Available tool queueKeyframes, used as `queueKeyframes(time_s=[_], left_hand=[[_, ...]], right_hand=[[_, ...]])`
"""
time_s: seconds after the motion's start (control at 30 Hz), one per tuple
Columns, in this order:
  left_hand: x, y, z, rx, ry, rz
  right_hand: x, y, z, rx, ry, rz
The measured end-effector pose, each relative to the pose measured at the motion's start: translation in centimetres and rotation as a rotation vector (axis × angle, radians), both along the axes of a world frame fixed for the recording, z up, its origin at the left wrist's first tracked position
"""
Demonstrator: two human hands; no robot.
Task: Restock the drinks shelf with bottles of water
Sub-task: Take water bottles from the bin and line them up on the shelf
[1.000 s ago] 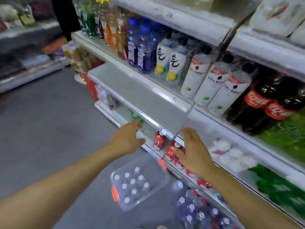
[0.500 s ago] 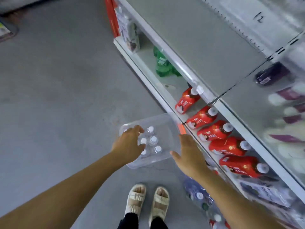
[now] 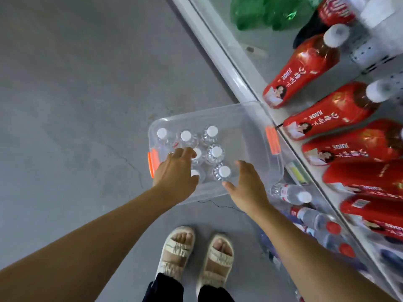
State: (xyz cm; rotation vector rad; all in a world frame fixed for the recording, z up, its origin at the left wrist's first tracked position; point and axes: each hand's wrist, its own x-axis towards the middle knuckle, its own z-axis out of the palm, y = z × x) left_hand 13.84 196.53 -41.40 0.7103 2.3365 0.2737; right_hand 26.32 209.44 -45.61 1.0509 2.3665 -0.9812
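View looks straight down at a grey floor (image 3: pixel 76 94), w/ a shop shelf (image 3: pixel 220 49) running diagonally along the right. On its bottom level: a row of red juice bottles (image 3: pixel 305 70) lying tilted, green bottles (image 3: pixel 268 12) at the far end, and a few water bottles on the shelf (image 3: pixel 292 194) nearest the person. A clear plastic bin (image 3: pixel 246 127) w/ orange handles sits on the floor just beside the shelf edge; its left half holds approx. seven or eight upright bottles of water (image 3: pixel 214 154), white caps up, right half bare. Left hand (image 3: pixel 176 171) hangs over the caps, fingers loosely spread, gripping nothing visible. Right hand (image 3: pixel 246 184) is open too, palm down, beside the nearest cap. Sandalled feet (image 3: pixel 196 256) stand below the bin. Judgement: restock partway through; bin bottles left to shelve, next pick not yet made.
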Motion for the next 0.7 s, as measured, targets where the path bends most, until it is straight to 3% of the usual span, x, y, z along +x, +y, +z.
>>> queueKeyframes(time_s=[0.33, 0.7], left_hand=[[0.4, 0.5, -7.2, 0.058, 0.060, -0.084], [0.5, 1.1, -8.1, 0.184, 0.106, -0.092]], right_hand=[[-0.6, -0.4, -10.7, 0.042, 0.049, -0.122], [-0.3, 1.0, -12.1, -0.026, 0.291, -0.315]])
